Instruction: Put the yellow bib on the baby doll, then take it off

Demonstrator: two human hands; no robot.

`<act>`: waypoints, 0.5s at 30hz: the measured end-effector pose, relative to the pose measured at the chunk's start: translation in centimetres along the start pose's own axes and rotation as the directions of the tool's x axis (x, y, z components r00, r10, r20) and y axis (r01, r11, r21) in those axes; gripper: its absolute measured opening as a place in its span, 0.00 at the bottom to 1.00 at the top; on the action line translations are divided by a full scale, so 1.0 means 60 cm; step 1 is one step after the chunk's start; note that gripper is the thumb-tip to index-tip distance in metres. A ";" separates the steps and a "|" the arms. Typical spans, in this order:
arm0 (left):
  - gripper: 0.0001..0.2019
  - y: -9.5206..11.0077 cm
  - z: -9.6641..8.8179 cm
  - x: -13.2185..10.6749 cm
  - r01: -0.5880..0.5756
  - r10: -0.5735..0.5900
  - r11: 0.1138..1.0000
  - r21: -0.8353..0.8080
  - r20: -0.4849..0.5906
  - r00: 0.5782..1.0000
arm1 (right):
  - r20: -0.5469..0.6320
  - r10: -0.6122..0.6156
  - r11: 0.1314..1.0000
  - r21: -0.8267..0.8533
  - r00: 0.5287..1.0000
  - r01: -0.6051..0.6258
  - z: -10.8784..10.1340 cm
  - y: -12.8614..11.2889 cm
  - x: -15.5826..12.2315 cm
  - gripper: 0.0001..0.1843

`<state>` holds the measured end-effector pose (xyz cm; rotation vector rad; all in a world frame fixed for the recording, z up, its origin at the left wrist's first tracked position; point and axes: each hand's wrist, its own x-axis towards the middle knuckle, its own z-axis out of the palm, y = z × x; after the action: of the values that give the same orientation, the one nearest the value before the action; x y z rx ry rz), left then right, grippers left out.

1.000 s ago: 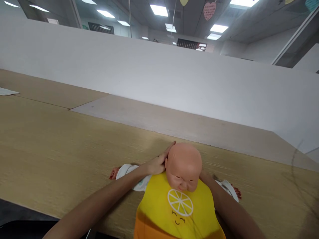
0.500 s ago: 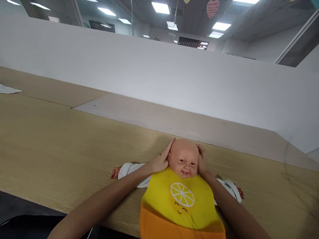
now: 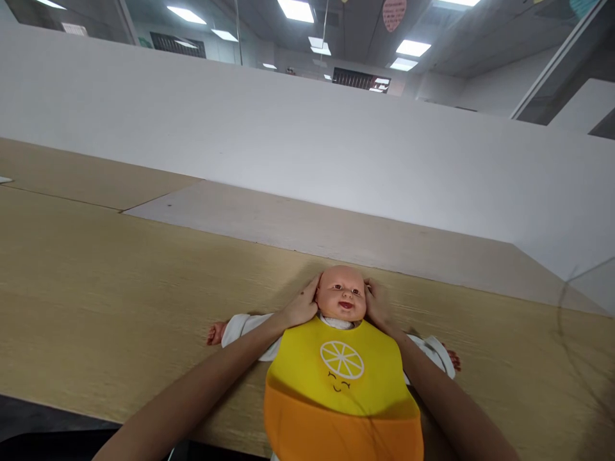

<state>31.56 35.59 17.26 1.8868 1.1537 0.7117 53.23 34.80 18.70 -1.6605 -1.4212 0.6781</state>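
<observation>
A baby doll [image 3: 342,291] lies on its back on the wooden table, arms spread, in a white long-sleeved garment [image 3: 243,328]. Over its chest lies a silicone bib [image 3: 300,358], yellow above with a white citrus slice and a smiling face, with an orange pocket below. My left hand [image 3: 303,303] is pressed along the left side of the doll's head and neck, and my right hand [image 3: 377,306] along the right side. Most fingertips are hidden behind the head, as are the ends of the bib's neckband. White cloth shows at the doll's neck above the bib.
The wooden table [image 3: 120,275] runs up to a pale ledge [image 3: 288,214] and a white wall [image 3: 288,134] with windows above. The edge of a white item [image 3: 4,180] shows at far left. Dark objects [image 3: 57,445] lie below the table's front edge.
The doll's head has tipped back, showing its face more upright and the white cloth at its neck. Both hands stay beside the head. The camera view has shifted slightly.
</observation>
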 end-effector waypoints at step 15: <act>0.38 -0.005 -0.008 0.001 -0.011 0.011 0.994 0.108 0.006 1.000 | 0.054 -0.040 0.999 -0.002 0.998 0.040 -0.003 0.030 0.015 0.11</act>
<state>31.09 35.85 17.24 1.9847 1.2000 0.6611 54.51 35.57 17.35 -1.6227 -1.4903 0.7036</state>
